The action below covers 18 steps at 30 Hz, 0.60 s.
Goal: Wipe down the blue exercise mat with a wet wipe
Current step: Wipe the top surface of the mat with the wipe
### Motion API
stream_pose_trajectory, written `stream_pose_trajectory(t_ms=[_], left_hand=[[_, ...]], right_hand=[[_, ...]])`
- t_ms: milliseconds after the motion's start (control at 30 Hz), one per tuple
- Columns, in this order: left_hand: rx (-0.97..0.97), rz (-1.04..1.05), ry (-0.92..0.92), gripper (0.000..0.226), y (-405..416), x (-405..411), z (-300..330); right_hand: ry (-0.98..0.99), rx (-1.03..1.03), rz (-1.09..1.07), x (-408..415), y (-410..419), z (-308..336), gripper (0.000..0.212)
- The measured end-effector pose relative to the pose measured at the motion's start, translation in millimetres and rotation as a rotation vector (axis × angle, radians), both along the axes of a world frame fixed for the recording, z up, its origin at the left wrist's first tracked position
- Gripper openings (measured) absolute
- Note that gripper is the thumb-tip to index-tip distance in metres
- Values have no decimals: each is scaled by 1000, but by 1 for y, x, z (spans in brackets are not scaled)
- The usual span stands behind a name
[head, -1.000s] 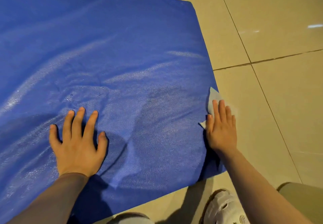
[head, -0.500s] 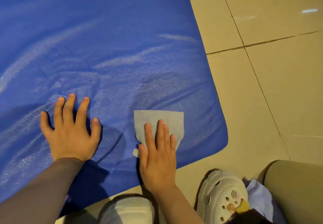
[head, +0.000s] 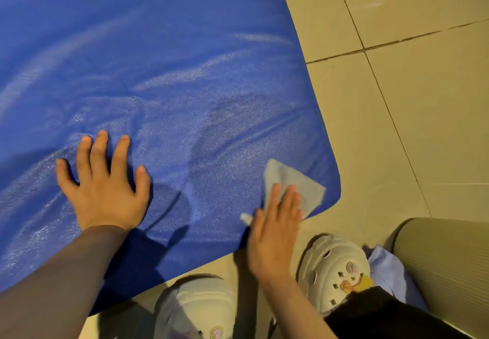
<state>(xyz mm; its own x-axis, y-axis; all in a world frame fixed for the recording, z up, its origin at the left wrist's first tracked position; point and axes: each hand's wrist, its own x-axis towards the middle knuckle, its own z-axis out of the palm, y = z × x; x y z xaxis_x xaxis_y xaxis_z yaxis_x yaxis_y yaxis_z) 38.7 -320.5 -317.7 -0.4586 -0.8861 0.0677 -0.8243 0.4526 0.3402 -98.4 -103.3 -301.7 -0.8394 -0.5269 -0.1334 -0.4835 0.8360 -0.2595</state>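
The wet wipe lies on the mat's near right corner, left hand well apart leftward.

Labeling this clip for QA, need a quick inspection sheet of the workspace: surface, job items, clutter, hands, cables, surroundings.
Surface: beige tiled floor with dark grout lines, glossy.
Job's things: blue exercise mat spread on the floor, creased, with sheen streaks; wet wipe flat on the mat's near right corner.
Clutter: light purple cloth beside a rolled beige mat at lower right.
Hands: left hand flat on the mat, fingers spread; right hand pressing the wipe with straight fingers.
Cables: nothing seen.
Surroundings: two white clogs, one with charms; nothing else seen.
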Motion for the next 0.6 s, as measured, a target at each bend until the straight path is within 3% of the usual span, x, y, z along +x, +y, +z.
stream_pose_trajectory(t_ms=[133, 233, 433, 600], left_hand=[[13, -8, -5, 60, 0, 1, 1], [23, -9, -5, 60, 1, 0, 3], [8, -60, 30, 58, -7, 7, -14], [-5, -19, 47, 56, -3, 6, -14]], right_hand=[[-59, 4, 264, 50, -2, 7, 55], [-61, 19, 302, 36, 9, 8, 57], [-72, 0, -332, -69, 17, -1, 67], [-69, -49, -489, -93, 6, -1, 62]])
